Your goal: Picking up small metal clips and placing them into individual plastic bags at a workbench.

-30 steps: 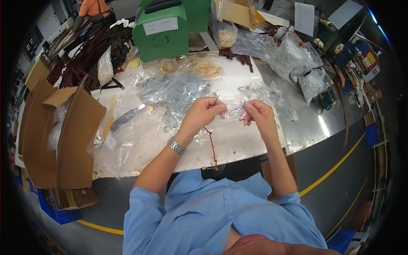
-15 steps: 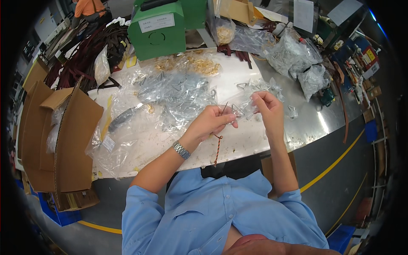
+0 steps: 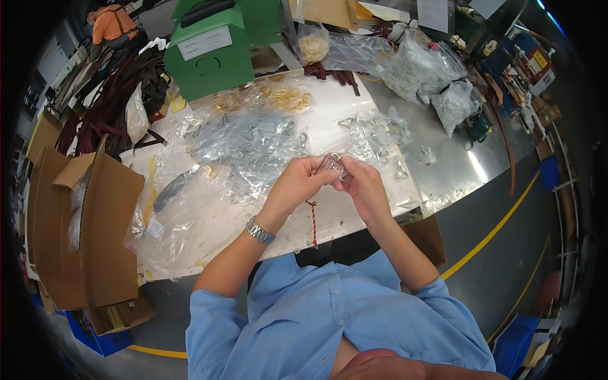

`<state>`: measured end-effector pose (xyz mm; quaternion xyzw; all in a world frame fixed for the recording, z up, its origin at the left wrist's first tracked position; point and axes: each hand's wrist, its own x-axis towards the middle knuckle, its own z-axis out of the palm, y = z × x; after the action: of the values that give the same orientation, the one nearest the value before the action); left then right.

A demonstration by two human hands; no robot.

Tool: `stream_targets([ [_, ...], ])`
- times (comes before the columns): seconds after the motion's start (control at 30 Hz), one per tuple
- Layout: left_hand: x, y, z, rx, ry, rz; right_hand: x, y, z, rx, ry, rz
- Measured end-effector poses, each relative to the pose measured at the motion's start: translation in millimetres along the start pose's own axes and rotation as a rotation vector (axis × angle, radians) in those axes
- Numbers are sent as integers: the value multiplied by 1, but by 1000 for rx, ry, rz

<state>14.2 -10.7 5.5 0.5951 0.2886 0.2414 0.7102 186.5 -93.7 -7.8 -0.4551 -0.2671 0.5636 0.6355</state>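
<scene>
My left hand (image 3: 297,183) and my right hand (image 3: 365,190) meet over the near part of the white tabletop (image 3: 253,244). Between their fingertips are a few silver wire triangle rings (image 3: 333,163), pinched by both hands; fingers partly cover them, so how many cannot be told. Just beyond my hands lies a heap of clear plastic bags (image 3: 244,136) with more silver triangle rings. Other loose triangle rings (image 3: 400,168) lie right of my right hand. Below my left hand, a twisted orange cord (image 3: 314,225) runs toward the table's front edge.
Gold-coloured metal pieces (image 3: 278,96) lie behind the bags, before a green machine (image 3: 212,63). An open cardboard box (image 3: 111,234) stands at the left, near dark straps (image 3: 104,117). Bulging clear bags (image 3: 415,66) occupy the metal surface at right. A person in orange (image 3: 114,25) is far left.
My right hand has come in from the right to join my left hand, and now both grip the triangle rings. The whole view has shifted slightly.
</scene>
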Motion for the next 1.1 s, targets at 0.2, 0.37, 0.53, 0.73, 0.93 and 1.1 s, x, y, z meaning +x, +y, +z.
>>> stream_targets([
  [0.2,-2,4,1,84,-14,19,3,-14,-3,17,17,-41],
  [0.37,-1,-2,2,91,28,47,7,-17,-14,69,44,-65],
  [0.53,-1,-3,-1,-86,103,-7,5,-20,-18,97,87,-82],
  [0.73,-2,10,3,-87,133,130,4,-9,-24,74,102,-65],
  [0.93,-2,3,8,-3,245,207,-2,-11,-11,71,77,-39],
  [1.1,2,-15,6,374,357,343,-5,-2,-10,54,40,-25],
])
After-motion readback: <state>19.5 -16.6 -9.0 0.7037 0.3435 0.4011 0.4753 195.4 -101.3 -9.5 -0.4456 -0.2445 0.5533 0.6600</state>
